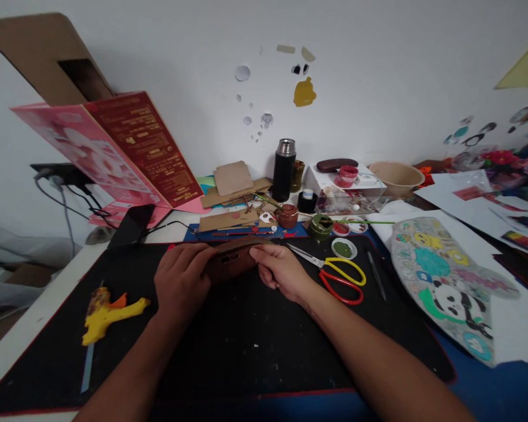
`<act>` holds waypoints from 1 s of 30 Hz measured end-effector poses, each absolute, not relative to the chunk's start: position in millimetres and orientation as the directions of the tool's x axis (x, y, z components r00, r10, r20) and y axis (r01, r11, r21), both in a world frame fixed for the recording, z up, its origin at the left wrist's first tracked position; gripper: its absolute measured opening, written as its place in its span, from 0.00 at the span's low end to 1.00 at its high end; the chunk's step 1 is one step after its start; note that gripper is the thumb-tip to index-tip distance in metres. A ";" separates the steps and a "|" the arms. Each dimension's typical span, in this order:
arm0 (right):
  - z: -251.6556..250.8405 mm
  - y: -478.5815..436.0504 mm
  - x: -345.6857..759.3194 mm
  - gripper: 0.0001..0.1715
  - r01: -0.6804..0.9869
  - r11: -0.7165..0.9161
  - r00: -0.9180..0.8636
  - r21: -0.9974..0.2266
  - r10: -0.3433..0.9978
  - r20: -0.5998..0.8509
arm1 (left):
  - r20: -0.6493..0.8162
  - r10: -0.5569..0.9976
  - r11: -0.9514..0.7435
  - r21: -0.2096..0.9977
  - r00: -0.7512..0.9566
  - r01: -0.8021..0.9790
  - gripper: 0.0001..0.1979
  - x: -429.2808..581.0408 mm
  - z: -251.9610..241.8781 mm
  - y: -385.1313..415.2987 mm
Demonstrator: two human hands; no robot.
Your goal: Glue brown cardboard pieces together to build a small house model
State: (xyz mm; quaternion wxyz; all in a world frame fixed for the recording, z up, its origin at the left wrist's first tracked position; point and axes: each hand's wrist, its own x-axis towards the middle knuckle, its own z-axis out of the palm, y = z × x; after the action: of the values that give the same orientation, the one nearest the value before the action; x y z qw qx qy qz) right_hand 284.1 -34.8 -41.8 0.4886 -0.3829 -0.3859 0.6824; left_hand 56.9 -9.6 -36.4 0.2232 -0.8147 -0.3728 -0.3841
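Observation:
Between my hands a dark reddish-brown, slightly curved piece [234, 266], seemingly painted cardboard with a small rectangular slot, stands over the black mat [246, 346]. My left hand [182, 281] is closed on its left end, fingers lying along the top edge. At its right end my right hand [284, 271] pinches it between the thumb and curled fingers. Scissors [341, 278] with one yellow and one red handle lie right of my right hand. A yellow hot glue gun [110, 316] with a glue stick in it rests left of my left hand.
Behind the mat stand a black thermos [284, 173], a brown paint jar [287, 217], a green paint jar [320, 226] and cardboard scraps [229, 220]. A painted palette-shaped board [444, 281] lies right, by a pen [375, 275]. A red menu card [143, 146] leans at left.

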 end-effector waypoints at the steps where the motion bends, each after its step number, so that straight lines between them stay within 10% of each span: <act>1: -41.5 -34.7 283.6 0.24 -0.369 -0.220 -0.217 -0.903 0.965 -0.147 | 0.787 0.455 -0.625 -0.052 0.417 0.779 0.16 58.0 -36.6 -9.3; 14: -43.2 -34.1 284.0 0.23 -0.227 -0.153 -0.186 -0.962 0.976 -0.112 | 0.689 0.664 -0.552 0.190 0.290 0.812 0.17 61.3 -38.7 -8.0; 23: -43.9 -34.0 283.5 0.25 -0.125 -0.148 -0.184 -0.981 0.975 -0.124 | 0.393 0.913 -0.338 0.590 0.104 0.733 0.17 57.7 -48.6 3.2; 30: -45.5 -30.4 288.7 0.21 -0.251 -0.152 -0.081 -0.956 0.987 -0.136 | 0.507 0.835 -0.508 0.562 0.214 0.652 0.15 54.3 -39.5 3.6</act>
State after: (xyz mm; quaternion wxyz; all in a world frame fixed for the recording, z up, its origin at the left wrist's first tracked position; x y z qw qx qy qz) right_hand 288.7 -30.4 -45.5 0.5068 -0.4502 -0.4087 0.6111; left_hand 54.3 3.6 -39.5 -0.1142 -0.7707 -0.4824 -0.4004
